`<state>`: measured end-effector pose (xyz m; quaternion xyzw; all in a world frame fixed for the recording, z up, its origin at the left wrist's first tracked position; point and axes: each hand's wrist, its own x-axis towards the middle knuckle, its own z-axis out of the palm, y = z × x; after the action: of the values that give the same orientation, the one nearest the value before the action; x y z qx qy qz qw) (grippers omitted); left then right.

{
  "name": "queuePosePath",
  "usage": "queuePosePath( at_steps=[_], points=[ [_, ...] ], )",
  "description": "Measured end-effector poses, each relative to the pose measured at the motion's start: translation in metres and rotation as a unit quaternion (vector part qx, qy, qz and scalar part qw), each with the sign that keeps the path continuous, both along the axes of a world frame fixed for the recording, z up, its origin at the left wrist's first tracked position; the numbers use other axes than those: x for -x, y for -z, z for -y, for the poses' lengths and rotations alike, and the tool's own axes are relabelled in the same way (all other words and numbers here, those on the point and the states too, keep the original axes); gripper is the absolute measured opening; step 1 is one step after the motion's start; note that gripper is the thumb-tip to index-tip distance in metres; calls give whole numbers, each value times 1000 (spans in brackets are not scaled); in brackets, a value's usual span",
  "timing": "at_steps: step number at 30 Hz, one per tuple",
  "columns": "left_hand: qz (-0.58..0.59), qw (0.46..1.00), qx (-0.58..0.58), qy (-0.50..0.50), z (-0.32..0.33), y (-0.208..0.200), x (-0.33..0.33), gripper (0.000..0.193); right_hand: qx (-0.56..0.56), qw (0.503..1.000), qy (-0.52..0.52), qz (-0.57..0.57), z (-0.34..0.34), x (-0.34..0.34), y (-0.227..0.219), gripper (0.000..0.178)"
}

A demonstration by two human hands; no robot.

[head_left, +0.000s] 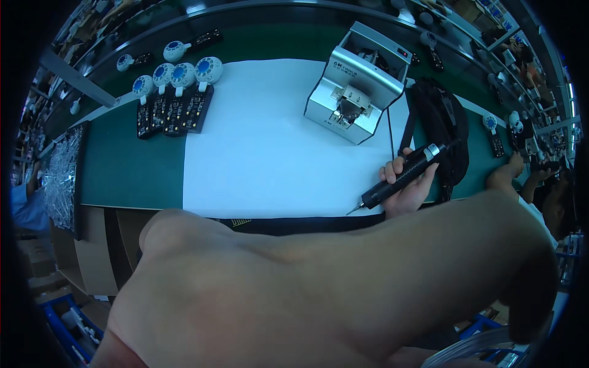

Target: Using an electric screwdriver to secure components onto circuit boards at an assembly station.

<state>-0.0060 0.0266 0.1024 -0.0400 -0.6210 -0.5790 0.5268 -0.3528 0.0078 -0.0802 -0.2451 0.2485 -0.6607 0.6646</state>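
Note:
Low on the right, my right hand [412,197] is wrapped round a black electric screwdriver [402,176], its thin bit slanting down toward the left above the white mat [264,141]. Very close to the camera, my left hand [294,288] fills the lower half, blurred. One long bent finger stretches across to the right; the other fingertips are hidden. Beyond the screwdriver stands a silver screw feeder [359,86] on the mat. Beside it lies a black, pouch-like thing [443,126], close to the screwdriver's rear end.
Several black circuit boards [177,116] with round white, blue-dotted heads stand in a row at the far left. More lie behind them. A bubble-wrapped dark tray [64,178] sits at the left edge. At the right, a co-worker's hand [509,172] rests near the green bench [132,178].

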Motion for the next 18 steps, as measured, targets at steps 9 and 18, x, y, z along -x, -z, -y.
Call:
queuePosePath(
  at_steps=[9,18],
  points=[
    [51,996,-8,-67,10,-8,-29,34,47,998,-41,26,1,8,3,68],
    [638,486,175,-572,102,123,-127,54,28,1000,-11,-9,-6,7,-6,69]
  ],
)
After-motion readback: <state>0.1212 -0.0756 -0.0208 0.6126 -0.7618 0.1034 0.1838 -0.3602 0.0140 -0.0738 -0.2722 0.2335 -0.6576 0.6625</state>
